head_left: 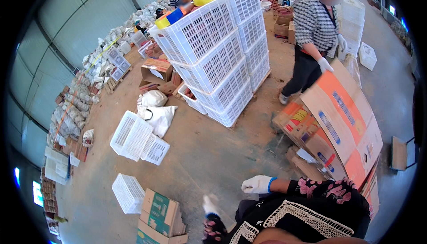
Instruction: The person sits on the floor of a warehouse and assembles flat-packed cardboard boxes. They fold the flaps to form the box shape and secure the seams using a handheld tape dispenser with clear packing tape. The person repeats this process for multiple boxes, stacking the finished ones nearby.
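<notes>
My right hand (258, 185), in a white glove with a blue cuff, hangs in front of my body with its fingers curled in. No object shows in it. My left hand (211, 204), also white-gloved, is smeared by motion, so its fingers cannot be made out. Closest to the left hand is a stack of flattened green and brown cartons (160, 212). To the right, a large flattened orange and brown carton (340, 106) leans over more folded cardboard (307, 130). A co-worker's gloved hand (324, 65) grips its upper edge.
Tall stacks of white plastic crates (209, 62) stand ahead, with yellow and blue tape rolls (170, 18) on top. Loose white crates (129, 194) and white sacks (160, 118) lie on the floor at left. A co-worker (313, 26) stands at the far right. A stool (399, 154) is at right.
</notes>
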The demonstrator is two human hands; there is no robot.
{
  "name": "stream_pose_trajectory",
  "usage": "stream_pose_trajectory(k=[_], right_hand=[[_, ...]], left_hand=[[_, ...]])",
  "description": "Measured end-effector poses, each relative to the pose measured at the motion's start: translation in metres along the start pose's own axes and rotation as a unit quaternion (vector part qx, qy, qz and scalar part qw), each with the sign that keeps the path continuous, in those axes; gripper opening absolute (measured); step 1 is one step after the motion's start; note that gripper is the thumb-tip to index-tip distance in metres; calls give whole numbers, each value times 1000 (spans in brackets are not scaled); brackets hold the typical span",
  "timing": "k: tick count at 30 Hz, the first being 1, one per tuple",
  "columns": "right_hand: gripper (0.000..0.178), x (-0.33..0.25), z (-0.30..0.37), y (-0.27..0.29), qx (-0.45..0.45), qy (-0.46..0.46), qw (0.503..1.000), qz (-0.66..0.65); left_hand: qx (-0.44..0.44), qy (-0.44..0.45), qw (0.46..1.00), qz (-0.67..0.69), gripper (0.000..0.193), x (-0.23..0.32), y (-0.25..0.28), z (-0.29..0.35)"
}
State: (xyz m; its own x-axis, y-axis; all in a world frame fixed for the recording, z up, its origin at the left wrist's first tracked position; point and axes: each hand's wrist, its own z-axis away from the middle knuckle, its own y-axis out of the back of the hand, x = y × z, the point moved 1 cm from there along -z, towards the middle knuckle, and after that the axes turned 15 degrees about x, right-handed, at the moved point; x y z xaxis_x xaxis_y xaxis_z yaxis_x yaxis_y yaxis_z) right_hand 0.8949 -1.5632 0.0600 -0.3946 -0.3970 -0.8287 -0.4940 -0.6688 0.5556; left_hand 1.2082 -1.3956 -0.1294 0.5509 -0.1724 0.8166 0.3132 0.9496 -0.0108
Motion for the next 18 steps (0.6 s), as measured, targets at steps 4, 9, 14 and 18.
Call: stream_pose_trajectory(k=[4, 9, 14, 18], right_hand=[[32, 29, -78, 88, 37, -20, 999, 34], [30, -18, -212, 225, 169, 93, 981, -8], [27, -90, -348, 373, 373, 330, 852, 165], [46, -162, -429, 480, 472, 394, 694, 375]], left_hand=[[-15, 121, 983, -138, 54, -65, -52, 20], [33, 203, 976, -65, 54, -48, -103, -27], [35, 228, 973, 21, 53, -10, -140, -109], [-56, 247, 947, 197, 53, 39, -140, -189]])
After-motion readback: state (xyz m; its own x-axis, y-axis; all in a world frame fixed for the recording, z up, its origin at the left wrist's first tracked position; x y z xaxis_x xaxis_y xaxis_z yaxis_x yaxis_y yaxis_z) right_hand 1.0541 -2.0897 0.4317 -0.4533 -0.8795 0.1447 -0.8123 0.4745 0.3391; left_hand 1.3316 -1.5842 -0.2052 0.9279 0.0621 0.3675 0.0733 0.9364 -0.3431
